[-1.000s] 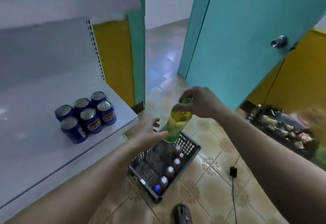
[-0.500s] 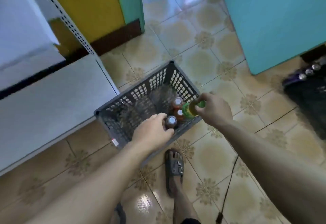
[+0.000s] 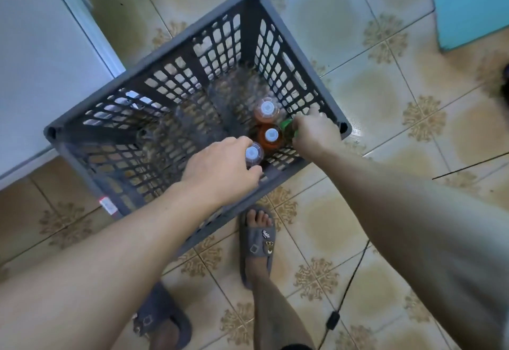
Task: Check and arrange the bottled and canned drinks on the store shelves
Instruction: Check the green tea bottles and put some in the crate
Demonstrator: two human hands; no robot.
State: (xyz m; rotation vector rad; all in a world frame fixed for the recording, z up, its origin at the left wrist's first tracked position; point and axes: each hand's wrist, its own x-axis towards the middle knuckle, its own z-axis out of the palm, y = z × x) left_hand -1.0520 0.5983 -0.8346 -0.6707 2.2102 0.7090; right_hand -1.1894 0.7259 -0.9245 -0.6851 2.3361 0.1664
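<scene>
Left fingers (image 3: 254, 171) round white-capped bottle (image 3: 252, 153), slipper (image 3: 257, 243) marked "Teddy"

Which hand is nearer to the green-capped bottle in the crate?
Right. The right hand grips the green-capped bottle by its top; the left hand is apart from it, around a white-capped bottle.

The floor (image 3: 369, 96) was glossy beige tile with brown floral medallions at the tile corners. A white shelf (image 3: 41, 60) filled the 10 o'clock corner, a teal door (image 3: 468, 0) stood at 1 o'clock, and a black cable (image 3: 349, 283) with an inline switch trailed across the tiles at 5 o'clock.
</scene>
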